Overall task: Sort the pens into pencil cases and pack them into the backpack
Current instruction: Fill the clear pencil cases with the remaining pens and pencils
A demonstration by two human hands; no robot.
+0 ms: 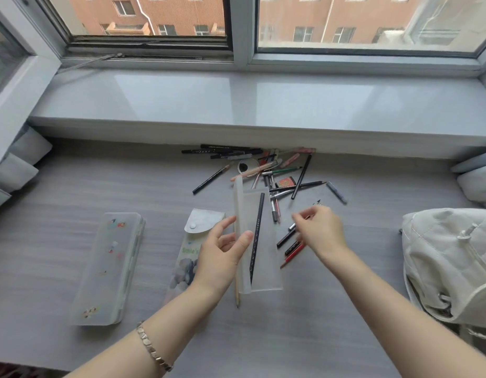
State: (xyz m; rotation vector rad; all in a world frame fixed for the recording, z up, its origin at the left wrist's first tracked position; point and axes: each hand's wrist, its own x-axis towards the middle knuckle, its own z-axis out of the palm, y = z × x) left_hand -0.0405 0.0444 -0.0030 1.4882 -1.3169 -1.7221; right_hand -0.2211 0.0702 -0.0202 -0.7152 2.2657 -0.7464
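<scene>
One translucent pencil case (266, 214), likely light and limp, pinched at its left edge by the left hand (222, 257) over the table (72, 186), black pencil (256, 236) inside; right hand (321, 230) pinches a slim dark pencil (317, 203), best taken mid-shaft, near the pen heap (263, 170).

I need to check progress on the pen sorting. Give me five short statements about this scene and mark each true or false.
1. The left hand holds a translucent pencil case with a black pencil inside. True.
2. The backpack lies on the person's left. False: it lies on the right.
3. The stickered pencil box lies on the table, to the left of the held case. True.
4. Every pen is already packed. False: loose pens lie near the windowsill.
5. The bracelet is on the right wrist. False: it is on the left wrist.
</scene>
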